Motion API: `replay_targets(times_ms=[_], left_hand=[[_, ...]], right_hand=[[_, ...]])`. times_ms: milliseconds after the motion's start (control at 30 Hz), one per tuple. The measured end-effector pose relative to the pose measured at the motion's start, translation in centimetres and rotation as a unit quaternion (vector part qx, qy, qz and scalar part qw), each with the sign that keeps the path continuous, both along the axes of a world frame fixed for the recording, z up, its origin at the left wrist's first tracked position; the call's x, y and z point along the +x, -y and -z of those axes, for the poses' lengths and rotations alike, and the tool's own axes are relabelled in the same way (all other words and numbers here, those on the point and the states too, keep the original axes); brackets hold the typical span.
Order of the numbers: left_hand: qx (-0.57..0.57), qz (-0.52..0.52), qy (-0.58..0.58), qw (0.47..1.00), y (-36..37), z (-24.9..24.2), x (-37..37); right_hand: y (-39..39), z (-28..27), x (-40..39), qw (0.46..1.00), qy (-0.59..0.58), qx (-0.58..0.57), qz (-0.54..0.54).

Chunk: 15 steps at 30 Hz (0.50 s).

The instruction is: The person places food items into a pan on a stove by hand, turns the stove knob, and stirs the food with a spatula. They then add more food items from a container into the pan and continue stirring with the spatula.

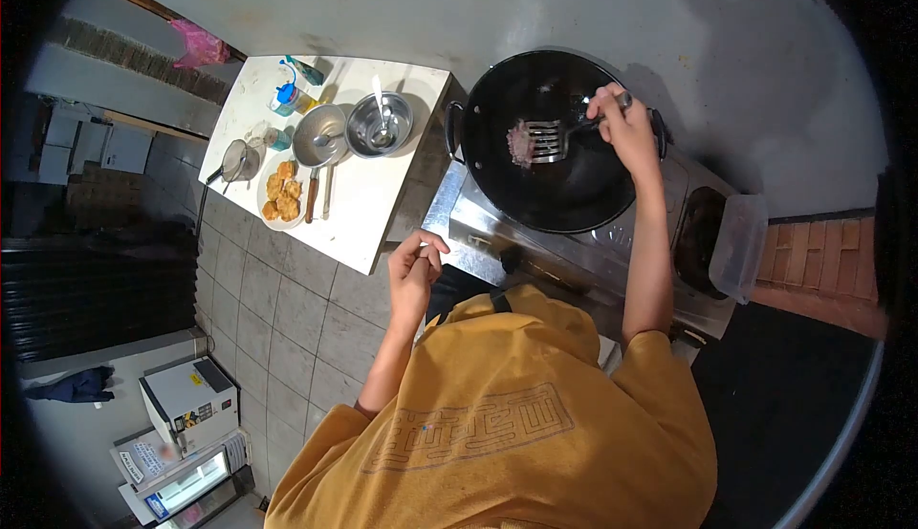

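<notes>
Mustard cloth of the person's shirt (535,414) lies nearest, the left hand (413,273) above it loosely curled and empty, while the right hand (623,128) is closed around the handle of a slotted spatula (548,143), its tip at pinkish, ragged food (520,144) between the wok (550,206)'s centre and left rim. Too hard a push could break up the soft-looking food or smear it along the curved wall. Glossy black metal contrasts with the shiny spatula and the knobbly, golden pieces (285,191) near the white surface (368,209)'s lower edge.
</notes>
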<state>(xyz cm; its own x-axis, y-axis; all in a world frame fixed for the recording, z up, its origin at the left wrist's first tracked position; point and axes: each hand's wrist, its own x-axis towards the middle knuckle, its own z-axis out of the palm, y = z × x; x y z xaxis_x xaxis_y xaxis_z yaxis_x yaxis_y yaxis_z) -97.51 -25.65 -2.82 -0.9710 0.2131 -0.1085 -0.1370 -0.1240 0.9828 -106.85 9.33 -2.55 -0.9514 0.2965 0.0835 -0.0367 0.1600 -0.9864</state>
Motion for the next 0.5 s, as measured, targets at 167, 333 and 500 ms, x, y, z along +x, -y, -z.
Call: replay_targets(times_ms=[167,333,500], left_hand=[[0.011,0.001,-0.003,1.0,-0.1,-0.1,-0.3],[0.009,0.002,0.003,1.0,-0.2,0.1,-0.3],[0.015,0.011,-0.002,1.0,-0.3,0.2,-0.4]], right_hand=[[3.2,-3.2,1.0,0.988,-0.059,0.14,-0.025],[4.5,-6.1,2.6,0.979,-0.074,0.179,-0.06],[3.5,-6.0,3.2,0.975,-0.091,0.201,-0.023]])
